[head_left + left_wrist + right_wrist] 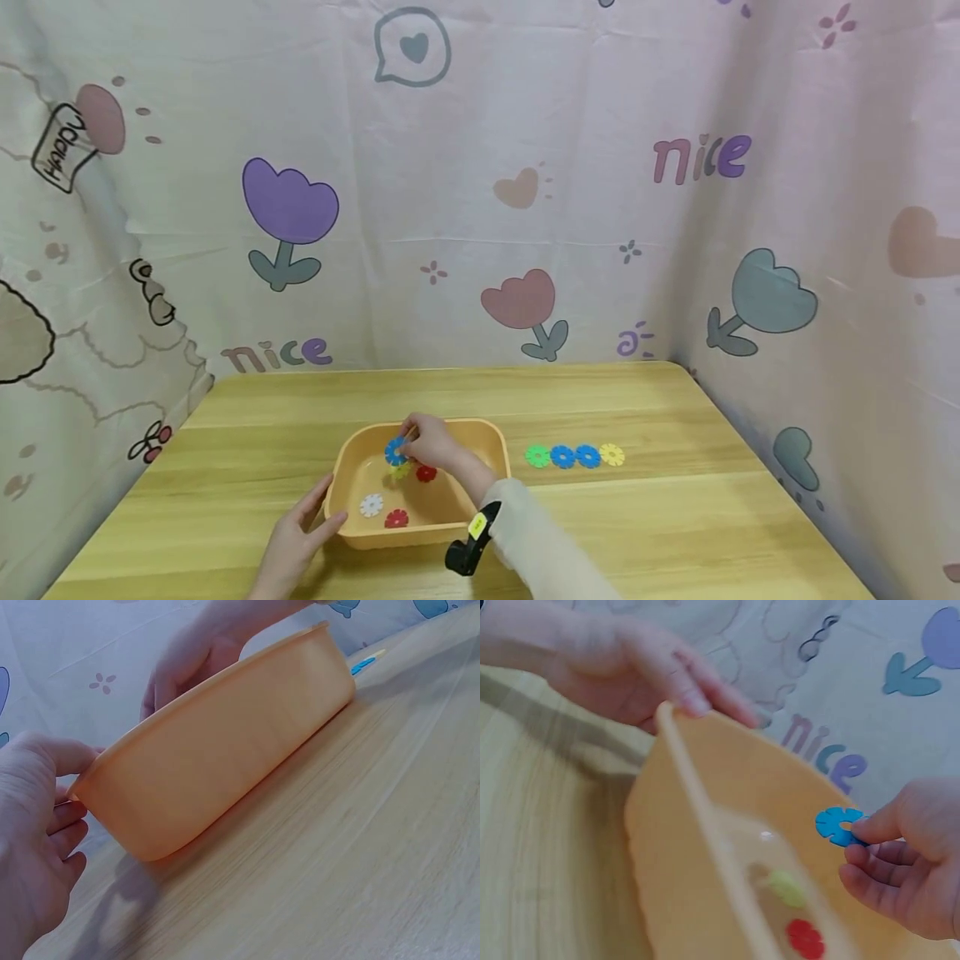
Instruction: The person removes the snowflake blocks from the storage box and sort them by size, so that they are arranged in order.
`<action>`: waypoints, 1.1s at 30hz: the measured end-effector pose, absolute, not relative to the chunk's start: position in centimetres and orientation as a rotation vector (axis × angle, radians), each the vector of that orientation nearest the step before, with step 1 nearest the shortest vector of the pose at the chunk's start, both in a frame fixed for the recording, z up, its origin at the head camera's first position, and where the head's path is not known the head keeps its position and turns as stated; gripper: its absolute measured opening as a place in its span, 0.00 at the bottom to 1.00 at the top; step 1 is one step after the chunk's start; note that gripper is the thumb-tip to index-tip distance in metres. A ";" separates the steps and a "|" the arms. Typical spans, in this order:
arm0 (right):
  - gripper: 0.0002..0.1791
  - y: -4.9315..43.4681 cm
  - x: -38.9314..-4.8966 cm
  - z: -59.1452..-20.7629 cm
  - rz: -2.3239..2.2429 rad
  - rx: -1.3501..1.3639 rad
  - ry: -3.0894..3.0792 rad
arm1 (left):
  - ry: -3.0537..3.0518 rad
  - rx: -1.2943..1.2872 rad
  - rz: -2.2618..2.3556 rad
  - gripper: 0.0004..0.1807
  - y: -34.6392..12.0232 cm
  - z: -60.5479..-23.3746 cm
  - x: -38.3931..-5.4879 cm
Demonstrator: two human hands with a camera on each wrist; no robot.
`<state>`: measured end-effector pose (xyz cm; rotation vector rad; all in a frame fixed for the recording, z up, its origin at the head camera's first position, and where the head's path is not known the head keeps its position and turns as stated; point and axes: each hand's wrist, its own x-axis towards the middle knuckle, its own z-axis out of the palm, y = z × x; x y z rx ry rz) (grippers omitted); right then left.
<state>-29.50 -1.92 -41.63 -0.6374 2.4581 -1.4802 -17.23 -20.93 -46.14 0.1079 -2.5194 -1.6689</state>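
A yellow-orange plastic tub (420, 537) stands on the table. My left hand (292, 537) holds its front left corner, thumb at the rim; in the left wrist view, that hand (37, 832) has curled fingers under the rim. Over the tub's inside, my right hand (431, 442) pinches a blue notched plastic disc (395, 451) between thumb and fingers. The right wrist view shows the blue disc (838, 826) raised above the tub floor. Inside lie a yellow disc (401, 471), a white disc (371, 505) and two red discs, one nearer the front (397, 518).
Right of the tub, a row of discs lies on the wooden table (675, 517): green (537, 456), two blue (576, 456) and yellow (612, 454). A printed curtain (450, 208) hangs behind and at both sides.
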 end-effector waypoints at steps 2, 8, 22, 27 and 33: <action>0.08 -1.3 -29.8 -41.2 -1.526 -0.626 2.428 | -2.524 0.118 -1.672 0.36 -20.9 -46.1 -17.2; 0.07 1.5 -30.5 -39.9 -1.636 -0.610 2.301 | -2.495 0.114 -1.723 0.37 -21.1 -46.2 -17.2; 0.14 11.3 -31.3 -40.4 -1.817 -0.465 2.228 | -2.502 0.096 -1.706 0.37 -21.4 -46.3 -17.0; 0.15 15.5 -31.5 -41.0 -1.855 -0.356 2.247 | -2.509 0.089 -1.700 0.37 -21.2 -46.2 -17.2; 0.17 20.6 -31.5 -41.7 -1.933 -0.175 2.261 | -2.520 0.077 -1.703 0.37 -21.0 -46.2 -17.4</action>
